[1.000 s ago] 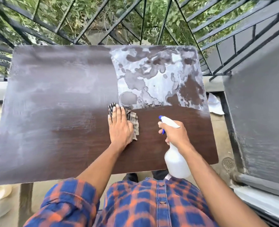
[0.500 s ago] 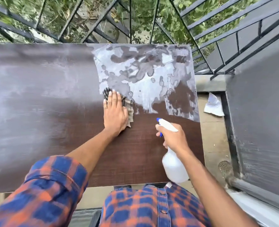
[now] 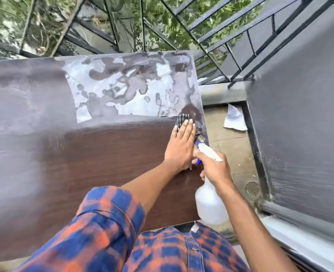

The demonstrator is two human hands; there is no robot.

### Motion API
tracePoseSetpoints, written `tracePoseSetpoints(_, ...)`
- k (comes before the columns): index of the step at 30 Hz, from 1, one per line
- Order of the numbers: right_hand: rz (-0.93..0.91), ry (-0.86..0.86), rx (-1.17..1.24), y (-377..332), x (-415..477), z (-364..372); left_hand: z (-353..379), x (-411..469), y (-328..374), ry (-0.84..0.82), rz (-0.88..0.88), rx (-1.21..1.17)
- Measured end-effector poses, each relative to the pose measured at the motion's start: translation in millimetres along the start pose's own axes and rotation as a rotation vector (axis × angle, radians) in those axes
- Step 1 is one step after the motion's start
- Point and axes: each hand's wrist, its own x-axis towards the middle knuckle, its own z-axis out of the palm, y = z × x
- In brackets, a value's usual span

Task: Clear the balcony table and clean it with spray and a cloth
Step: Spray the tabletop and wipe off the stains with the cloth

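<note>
we note the table (image 3: 103, 154) fills the left and centre of the head view, its dark wood-grain top bare of objects. the far right portion of the top carries a patchy, pale wet film (image 3: 132, 91); the near portion shows plain brown grain, and the left side reads as a dull grey smear.

we find the left hand (image 3: 181, 148) laid flat, palm down, fingers extended and together, pressing the cloth (image 3: 182, 119) against the tabletop close to the right edge. the cloth is a dark checked rag; only its far end and a scrap at the right of the hand show, the rest lies under the palm. it sits at the boundary between the wet film and the brown surface.

we find the right hand (image 3: 213, 167) closed around the neck of the spray bottle (image 3: 209, 207), held just off the table's right edge, touching or nearly touching the left hand; we cannot tell which. the bottle is translucent white with a white head and blue trigger, nozzle pointing toward the cloth.

we record a plaid sleeve (image 3: 103, 222) on the left arm, a black railing (image 3: 221, 36) beyond the table, a white scrap of paper (image 3: 234, 118) on the floor and a floor drain (image 3: 252, 188) near the grey wall (image 3: 309, 134).
</note>
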Motion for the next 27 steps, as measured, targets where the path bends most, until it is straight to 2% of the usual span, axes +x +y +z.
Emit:
tracePoseSetpoints(3,0.02,0.036,0.034,0.4,4.0,-10.9,7.8,15.9,14.7,-0.006,0.064,0.096)
tracePoseSetpoints(13,0.067,0.032,0.114,-5.8,31.2,-20.6,9.2,60.8,23.9,0.07,0.137,0.096)
tracePoseSetpoints(18,0.038,0.02,0.108,-20.2,48.1,-12.2,-3.8,93.9,9.6,0.134,0.078,0.109)
tracePoseSetpoints(27,0.016,-0.037,0.117,-42.0,56.3,-0.7,-14.2,105.7,-17.7,0.175,-0.018,-0.048)
